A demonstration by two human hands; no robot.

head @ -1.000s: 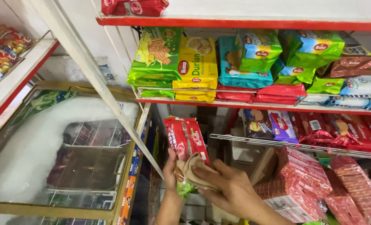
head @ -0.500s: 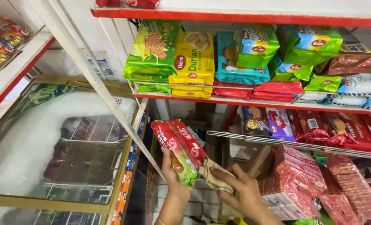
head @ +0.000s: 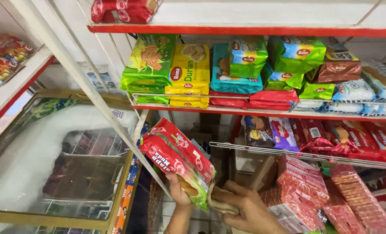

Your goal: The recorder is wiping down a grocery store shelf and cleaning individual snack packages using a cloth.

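My left hand (head: 178, 196) grips the lower end of two stacked red and green biscuit packets (head: 175, 157), tilted up to the left in front of the shelves. My right hand (head: 245, 210) presses a folded beige cloth (head: 219, 202) against the packets' lower right end. Both hands are low in the view, below the red-edged shelf (head: 262, 113) of green, yellow and teal snack packs.
A glass-topped chest freezer (head: 50, 164) with frosted walls stands at left. A white slanted bar (head: 80, 82) crosses in front of it. Red wafer packs (head: 305, 190) lean at lower right under a wire rack (head: 297, 154) of more packets.
The packets have tilted further over to the left and come closer to the camera. My right hand has slid the cloth along to their lower end.
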